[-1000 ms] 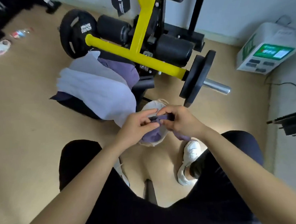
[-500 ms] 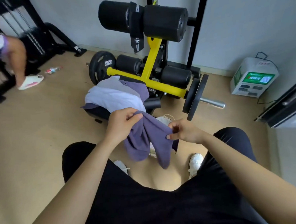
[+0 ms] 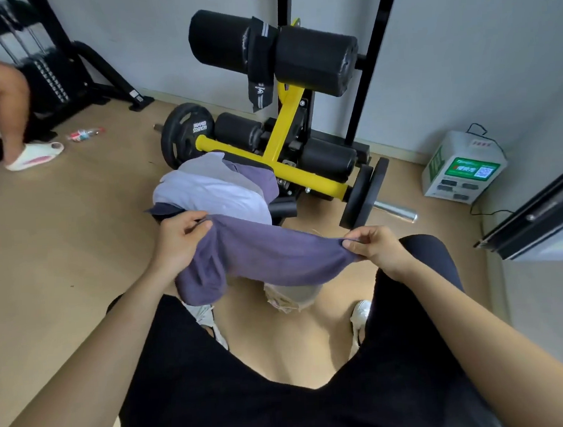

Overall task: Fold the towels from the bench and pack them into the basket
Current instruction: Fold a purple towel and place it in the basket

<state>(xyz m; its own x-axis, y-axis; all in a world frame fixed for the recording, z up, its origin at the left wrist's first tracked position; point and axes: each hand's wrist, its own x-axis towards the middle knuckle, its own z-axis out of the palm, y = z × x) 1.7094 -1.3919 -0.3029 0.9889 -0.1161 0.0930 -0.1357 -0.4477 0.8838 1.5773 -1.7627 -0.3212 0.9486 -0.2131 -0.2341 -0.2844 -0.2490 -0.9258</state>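
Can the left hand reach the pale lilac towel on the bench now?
Probably yes: the pale lilac cloth towel lies just beyond the left hand, nothing between. But its fingers pinch the dark purple cloth towel, so it must release first.

- I carry the one camera on my head; it looks forward and down over my own body.
- Closest to the lens are my forearms and my black-clad legs [image 3: 283,392], which fill the bottom of the frame.
- At arm's reach, about mid-frame, my left hand [image 3: 177,241] sits on the left and my right hand [image 3: 378,249] on the right, each pinching an end of the purple towel [image 3: 269,256].
- Farther off, in the upper middle, stands the yellow-framed machine [image 3: 290,167], with the grey wall [image 3: 461,57] across the top behind it.
- The wide lens also takes in the wooden floor [image 3: 63,241] stretching to the left edge and a white box [image 3: 463,168] at the right.
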